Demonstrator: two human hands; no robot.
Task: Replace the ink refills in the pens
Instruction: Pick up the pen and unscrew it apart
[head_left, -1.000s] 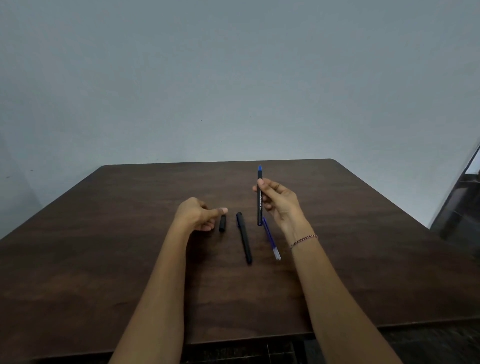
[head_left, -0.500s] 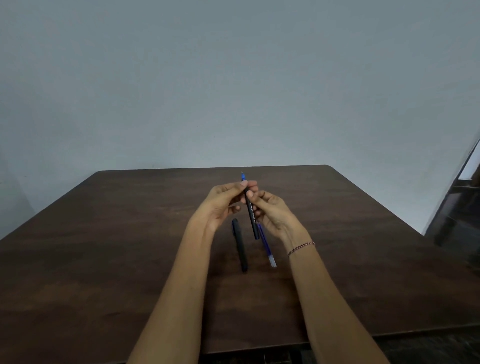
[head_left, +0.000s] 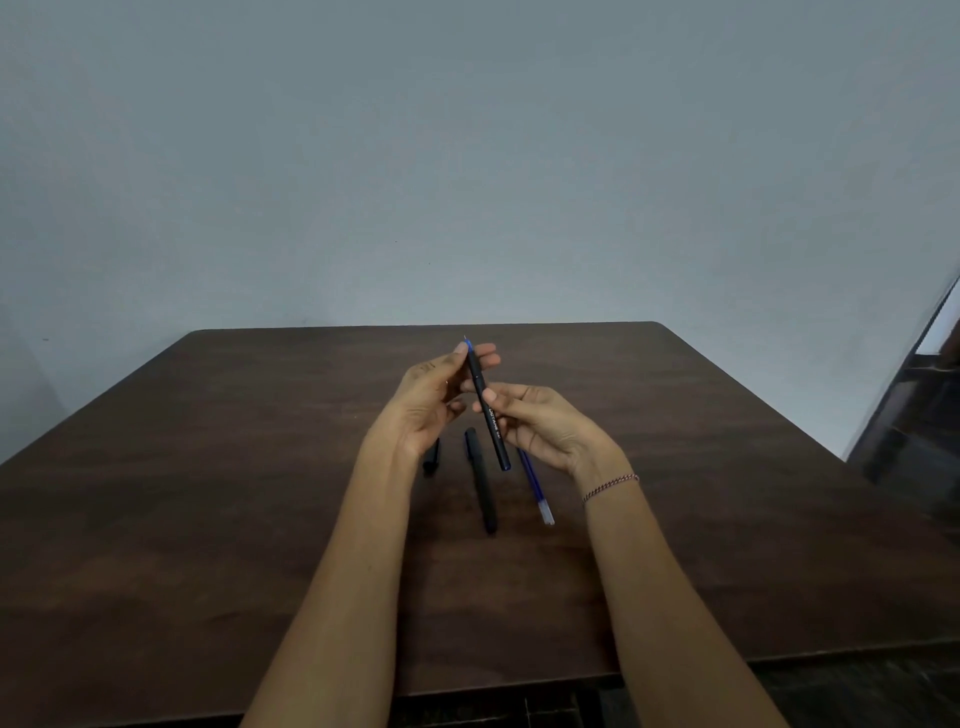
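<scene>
Pen (head_left: 492, 422) within left grip (head_left: 431, 397), right grip (head_left: 545, 428)

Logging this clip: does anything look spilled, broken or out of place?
Nothing stands out. A black cap, a second pen and a blue refill lie side by side on the table, no ink spilled; left hand and right hand hold the raised pen.

Both bare forearms reach forward and draw together at a slim black plastic pen with a blue tip (head_left: 489, 410), which the two hands hold up at a tilt. The left hand (head_left: 428, 402), palm turned inward, pinches the pen's upper end just below the tip between thumb and fingers. The right hand (head_left: 548, 428), palm up, grips the middle of the barrel with its thumb laid across it.
</scene>
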